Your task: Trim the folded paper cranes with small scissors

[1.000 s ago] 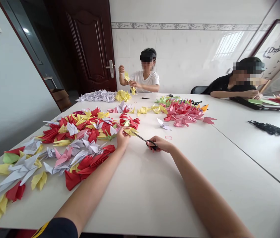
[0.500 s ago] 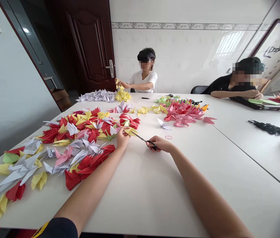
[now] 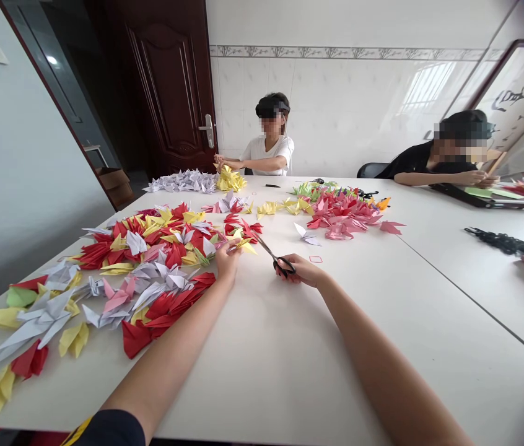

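Note:
My left hand is closed on a yellow paper crane at the right edge of a heap of folded cranes. In my right hand is a pair of scissors with black handles, my fingers wrapped round them. The scissors' blades point up and left, just right of the yellow crane and apart from it. Red, yellow, white and pink cranes lie heaped left of my left hand. A bunch of red cranes rests beside my left forearm.
Across the white table sits a person in white behind white cranes and yellow cranes. Pink cranes lie at middle right. A person in black leans on the table near a dark bundle.
The scissors have drawn back from the crane and their blades have swung to point more upward. My left hand has shifted slightly left, turning the yellow crane.

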`<action>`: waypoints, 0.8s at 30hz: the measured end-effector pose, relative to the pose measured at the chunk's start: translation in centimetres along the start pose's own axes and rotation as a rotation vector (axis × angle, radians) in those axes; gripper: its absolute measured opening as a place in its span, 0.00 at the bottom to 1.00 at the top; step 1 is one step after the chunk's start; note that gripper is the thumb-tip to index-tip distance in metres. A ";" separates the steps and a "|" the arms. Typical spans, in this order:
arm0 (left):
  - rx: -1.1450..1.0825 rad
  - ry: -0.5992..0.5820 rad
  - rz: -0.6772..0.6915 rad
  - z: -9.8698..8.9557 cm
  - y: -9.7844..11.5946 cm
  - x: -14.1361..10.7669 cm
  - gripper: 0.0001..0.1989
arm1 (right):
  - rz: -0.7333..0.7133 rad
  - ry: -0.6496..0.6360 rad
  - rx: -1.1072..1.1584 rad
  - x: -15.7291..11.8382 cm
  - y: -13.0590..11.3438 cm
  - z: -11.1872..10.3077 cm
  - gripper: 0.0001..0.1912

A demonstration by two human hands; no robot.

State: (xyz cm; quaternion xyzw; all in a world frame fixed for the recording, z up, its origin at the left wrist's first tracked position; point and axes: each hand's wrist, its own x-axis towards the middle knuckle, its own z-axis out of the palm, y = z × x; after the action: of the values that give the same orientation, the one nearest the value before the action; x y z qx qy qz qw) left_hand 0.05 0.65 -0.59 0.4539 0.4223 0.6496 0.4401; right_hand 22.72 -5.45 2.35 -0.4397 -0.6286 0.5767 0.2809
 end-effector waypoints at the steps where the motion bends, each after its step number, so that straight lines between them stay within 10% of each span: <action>1: -0.006 0.017 -0.013 0.0 -0.1 0.1 0.16 | -0.006 0.011 0.015 0.0 0.0 0.0 0.30; 24: -0.258 0.052 -0.247 0.3 1.8 -0.3 0.09 | 0.008 0.140 -0.299 0.6 -0.2 1.1 0.28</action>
State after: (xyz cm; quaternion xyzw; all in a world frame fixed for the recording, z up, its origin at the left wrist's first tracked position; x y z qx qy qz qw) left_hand 0.09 -0.07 1.17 0.3214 0.3995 0.6507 0.5601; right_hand 21.43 -5.46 2.30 -0.5183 -0.6847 0.4456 0.2530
